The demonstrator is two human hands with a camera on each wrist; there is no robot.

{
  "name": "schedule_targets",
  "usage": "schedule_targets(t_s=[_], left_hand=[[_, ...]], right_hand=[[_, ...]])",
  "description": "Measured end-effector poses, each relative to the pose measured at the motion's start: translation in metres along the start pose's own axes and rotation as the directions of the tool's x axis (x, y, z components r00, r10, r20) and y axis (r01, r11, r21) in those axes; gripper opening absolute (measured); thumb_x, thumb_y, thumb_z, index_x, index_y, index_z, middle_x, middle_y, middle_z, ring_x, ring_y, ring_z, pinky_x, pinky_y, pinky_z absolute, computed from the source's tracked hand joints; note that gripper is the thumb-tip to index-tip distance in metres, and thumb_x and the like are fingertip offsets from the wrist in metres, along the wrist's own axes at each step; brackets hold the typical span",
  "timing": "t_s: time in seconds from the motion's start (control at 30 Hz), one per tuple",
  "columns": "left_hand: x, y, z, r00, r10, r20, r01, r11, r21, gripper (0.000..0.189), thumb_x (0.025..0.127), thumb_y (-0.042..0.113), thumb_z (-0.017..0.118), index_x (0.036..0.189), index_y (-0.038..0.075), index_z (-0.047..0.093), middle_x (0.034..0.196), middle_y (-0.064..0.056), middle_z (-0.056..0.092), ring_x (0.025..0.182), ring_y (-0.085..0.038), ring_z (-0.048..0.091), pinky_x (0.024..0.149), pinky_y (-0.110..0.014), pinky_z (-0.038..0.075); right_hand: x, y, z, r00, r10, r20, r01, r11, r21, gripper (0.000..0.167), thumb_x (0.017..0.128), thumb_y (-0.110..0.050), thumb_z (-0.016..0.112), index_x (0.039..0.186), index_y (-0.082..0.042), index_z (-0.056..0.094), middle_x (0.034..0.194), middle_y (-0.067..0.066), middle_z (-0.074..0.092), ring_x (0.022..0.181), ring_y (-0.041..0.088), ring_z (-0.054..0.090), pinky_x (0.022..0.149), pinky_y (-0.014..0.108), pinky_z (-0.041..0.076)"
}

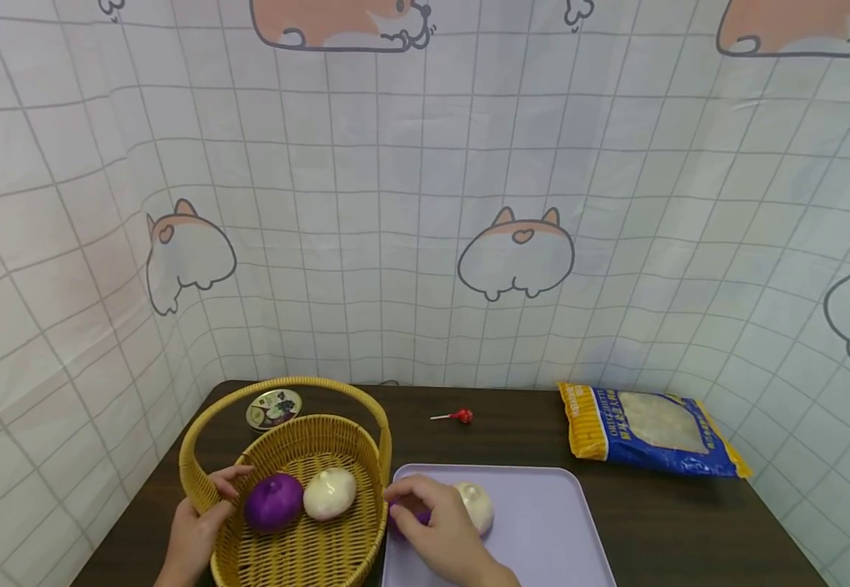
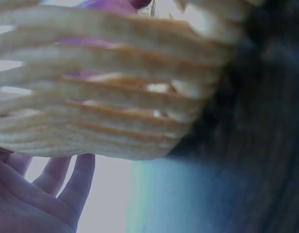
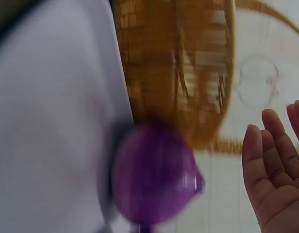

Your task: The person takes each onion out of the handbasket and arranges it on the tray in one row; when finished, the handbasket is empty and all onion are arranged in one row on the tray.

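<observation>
My left hand (image 1: pixel 196 522) grips the left rim of a yellow woven basket (image 1: pixel 293 562), near the base of its handle. In the left wrist view its fingers (image 2: pixel 77 187) show beside the basket's woven wall (image 2: pixel 115 111). Inside the basket lie a purple onion (image 1: pixel 274 503) and a white onion (image 1: pixel 330 494). Over the left side of a pale lilac tray (image 1: pixel 542 530), my right hand (image 1: pixel 443 526) reaches above a second purple onion (image 3: pixel 154 177), partly hiding it. The right wrist view shows those fingers apart from it. Another white onion (image 1: pixel 475 507) sits on the tray behind that hand.
Behind the basket lies a round tin (image 1: pixel 274 409) with a printed lid. A red lollipop (image 1: pixel 462 416) is at the table's back, and a blue and yellow pasta bag (image 1: pixel 648 432) at the back right. Patterned white curtains surround the dark table (image 1: pixel 513 436).
</observation>
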State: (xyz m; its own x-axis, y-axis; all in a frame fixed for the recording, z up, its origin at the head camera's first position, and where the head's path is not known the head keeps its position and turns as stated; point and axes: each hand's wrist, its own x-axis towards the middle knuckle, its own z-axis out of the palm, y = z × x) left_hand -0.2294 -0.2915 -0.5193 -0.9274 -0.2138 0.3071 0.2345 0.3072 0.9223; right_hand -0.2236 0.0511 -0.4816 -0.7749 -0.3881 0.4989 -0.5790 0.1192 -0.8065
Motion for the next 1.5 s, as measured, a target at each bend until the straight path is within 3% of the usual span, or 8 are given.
schedule_targets(t_s=[0.2,0.37,0.53,0.83,1.0,1.13,1.33,1.5], left_hand=[[0.0,0.0,0.0,1.0,-0.006,0.002,0.006,1.0,-0.003,0.013,0.085,-0.016,0.048,0.096,-0.011,0.05,0.117,-0.012,0.065,0.112,0.002,0.052,0.091,-0.007,0.035],[0.0,-0.001,0.0,1.0,-0.004,0.005,0.004,1.0,-0.001,0.013,0.085,-0.015,0.048,0.097,-0.011,0.05,0.117,-0.012,0.065,0.111,0.002,0.052,0.09,-0.007,0.035],[0.001,-0.001,0.0,1.0,-0.005,0.003,0.005,1.0,0.015,0.012,0.085,-0.015,0.048,0.096,-0.01,0.05,0.118,-0.013,0.065,0.111,0.002,0.052,0.09,-0.007,0.035],[0.002,0.0,0.0,1.0,-0.019,0.001,0.019,1.0,0.015,0.013,0.085,-0.016,0.048,0.096,-0.01,0.05,0.119,-0.015,0.064,0.111,0.0,0.053,0.09,-0.008,0.035],[0.002,-0.001,-0.001,1.0,-0.029,0.006,0.029,0.999,0.024,0.012,0.085,-0.015,0.048,0.096,-0.01,0.05,0.12,-0.013,0.065,0.112,0.003,0.051,0.089,-0.007,0.035],[0.002,-0.003,-0.002,1.0,-0.021,0.011,0.021,1.0,0.021,0.012,0.086,-0.015,0.049,0.096,-0.01,0.051,0.12,-0.013,0.065,0.112,0.003,0.051,0.09,-0.007,0.035],[0.001,-0.004,-0.002,1.0,-0.003,0.016,0.003,1.0,0.007,0.011,0.086,-0.015,0.048,0.096,-0.011,0.05,0.119,-0.011,0.065,0.113,0.003,0.05,0.09,-0.008,0.035],[0.002,-0.003,-0.001,1.0,0.0,0.02,0.0,1.0,0.007,0.011,0.086,-0.016,0.048,0.095,-0.01,0.05,0.119,-0.012,0.065,0.113,0.003,0.051,0.09,-0.008,0.035]], right_hand=[[-0.004,-0.001,0.03,0.972,-0.2,0.122,0.213,0.972,-0.104,0.025,0.086,-0.001,0.066,0.109,-0.012,0.067,0.104,0.001,0.067,0.092,0.006,0.061,0.08,0.024,0.053],[-0.01,0.001,0.048,0.956,-0.212,0.202,0.258,0.935,-0.244,0.023,0.087,-0.011,0.066,0.11,-0.014,0.068,0.115,-0.001,0.065,0.109,0.008,0.058,0.092,0.026,0.047],[-0.014,0.005,0.059,0.942,-0.292,0.165,0.332,0.887,-0.322,0.023,0.085,-0.011,0.068,0.107,-0.016,0.069,0.113,-0.002,0.065,0.108,0.008,0.058,0.091,0.023,0.045],[-0.005,0.001,0.062,0.944,-0.288,0.159,0.324,0.898,-0.297,0.018,0.09,-0.017,0.067,0.108,-0.016,0.068,0.115,-0.004,0.064,0.109,0.005,0.058,0.091,0.02,0.046],[0.004,-0.001,0.064,0.949,-0.245,0.198,0.29,0.924,-0.248,0.023,0.087,-0.011,0.068,0.11,-0.013,0.067,0.118,0.0,0.063,0.112,0.007,0.058,0.094,0.023,0.047],[0.013,-0.002,0.067,0.961,-0.223,0.167,0.254,0.946,-0.203,0.03,0.084,-0.006,0.069,0.113,-0.013,0.065,0.118,0.0,0.062,0.111,0.007,0.057,0.094,0.023,0.047],[0.028,-0.007,0.078,0.996,-0.021,0.081,0.042,0.964,-0.264,0.033,0.083,-0.011,0.069,0.115,-0.018,0.062,0.119,-0.01,0.058,0.114,0.005,0.054,0.092,0.025,0.048],[0.037,-0.007,0.084,0.992,0.119,0.03,-0.102,0.935,-0.341,0.03,0.083,-0.015,0.07,0.112,-0.019,0.066,0.118,-0.01,0.059,0.111,0.009,0.056,0.088,0.028,0.05]])
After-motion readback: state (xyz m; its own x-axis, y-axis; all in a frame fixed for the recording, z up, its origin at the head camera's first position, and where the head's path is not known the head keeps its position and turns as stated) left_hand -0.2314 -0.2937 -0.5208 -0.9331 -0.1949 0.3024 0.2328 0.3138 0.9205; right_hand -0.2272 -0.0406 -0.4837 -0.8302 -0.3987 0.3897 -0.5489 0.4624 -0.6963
